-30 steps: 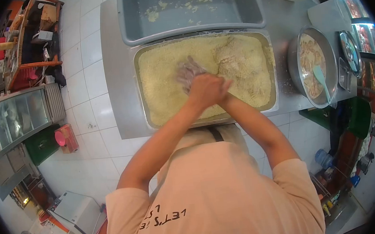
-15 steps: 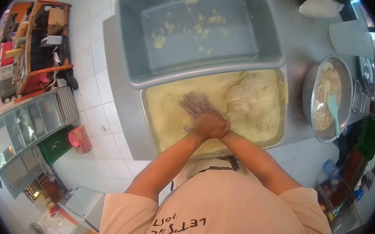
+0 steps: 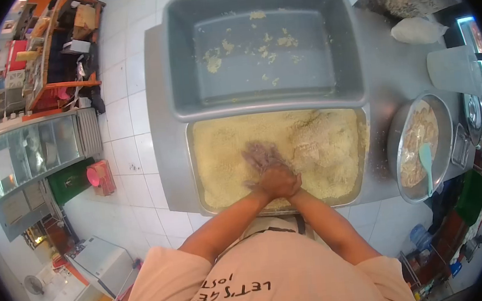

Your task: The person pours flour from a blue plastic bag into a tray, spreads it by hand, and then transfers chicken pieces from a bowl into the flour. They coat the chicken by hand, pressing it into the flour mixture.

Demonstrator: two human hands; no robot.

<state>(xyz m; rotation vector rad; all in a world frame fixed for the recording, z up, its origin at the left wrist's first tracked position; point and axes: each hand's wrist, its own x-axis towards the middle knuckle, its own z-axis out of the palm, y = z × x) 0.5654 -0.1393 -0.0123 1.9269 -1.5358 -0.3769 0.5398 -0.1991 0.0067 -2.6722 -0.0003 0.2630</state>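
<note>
A shallow metal tray [image 3: 195, 172] holds a bed of pale yellow crumbs [image 3: 221, 152]. My right hand [image 3: 260, 155] lies flat, palm down, on the crumbs near the tray's middle, its spread fingers coated in a greyish layer. On top of it sits my left hand [image 3: 278, 180], its fingers closed round the back of the right hand near the wrist. Whatever lies under the right palm is hidden. To the right of both hands the crumbs rise in an uneven mound [image 3: 323, 143].
A deep grey tub [image 3: 271, 103] with scattered crumb clumps stands right behind the tray. At right is a metal bowl [image 3: 398, 162] of wet pale pieces with a light-green spatula [image 3: 426, 163]. A white bag [image 3: 418, 30] and a translucent container [image 3: 453, 69] sit farther back on the steel table [image 3: 161, 123].
The camera view has shifted, so the tray, tub and bowl appear a little lower. My hands stay stacked at about the same spot on the crumbs.
</note>
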